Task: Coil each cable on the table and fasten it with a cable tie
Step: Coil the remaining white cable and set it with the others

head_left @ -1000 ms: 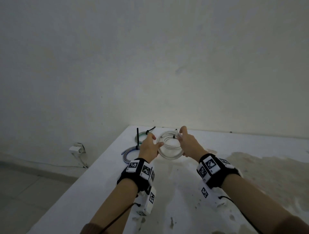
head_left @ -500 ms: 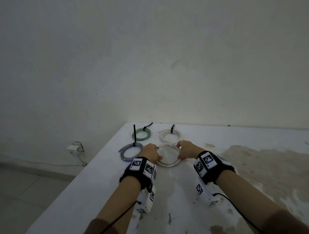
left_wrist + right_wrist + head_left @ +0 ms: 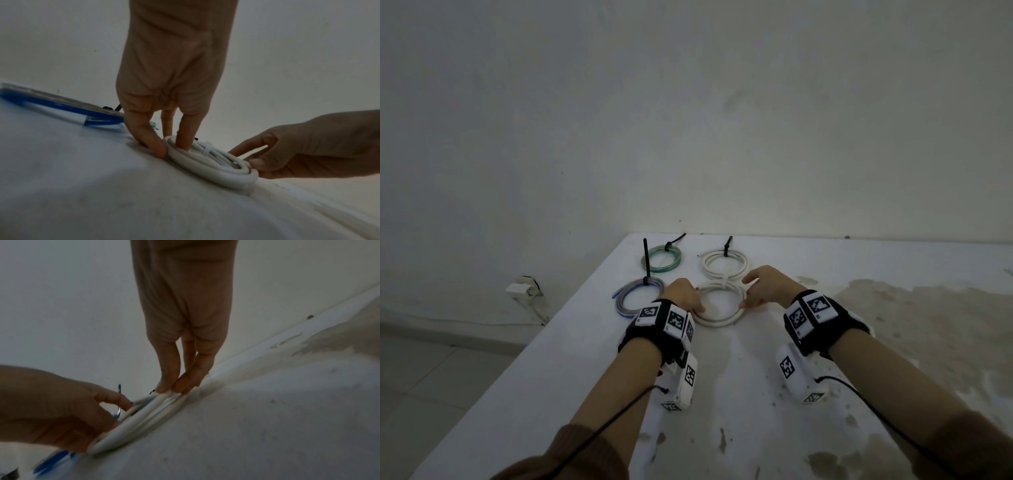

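Observation:
A white cable coil point(image 3: 719, 320) bound by a white cable tie point(image 3: 726, 281) lies flat on the white table point(image 3: 722, 394). My left hand point(image 3: 698, 306) pinches its left rim; in the left wrist view the thumb is outside and a finger inside the coil point(image 3: 216, 168). My right hand point(image 3: 747, 294) holds the right rim between thumb and fingers, and its fingertips point(image 3: 164, 388) press on the coil point(image 3: 133, 423) in the right wrist view.
Three tied coils lie beyond and left: a blue-grey one point(image 3: 635, 296) with an upright black tie, a green one point(image 3: 664, 260) and a white one point(image 3: 724, 262). The table's left edge is close by. The right side of the table is stained. A plug point(image 3: 522, 289) sits by the floor.
The white coil was held up above the table a second ago. Both hands have lowered it, and it now lies flat in front of the other white coil.

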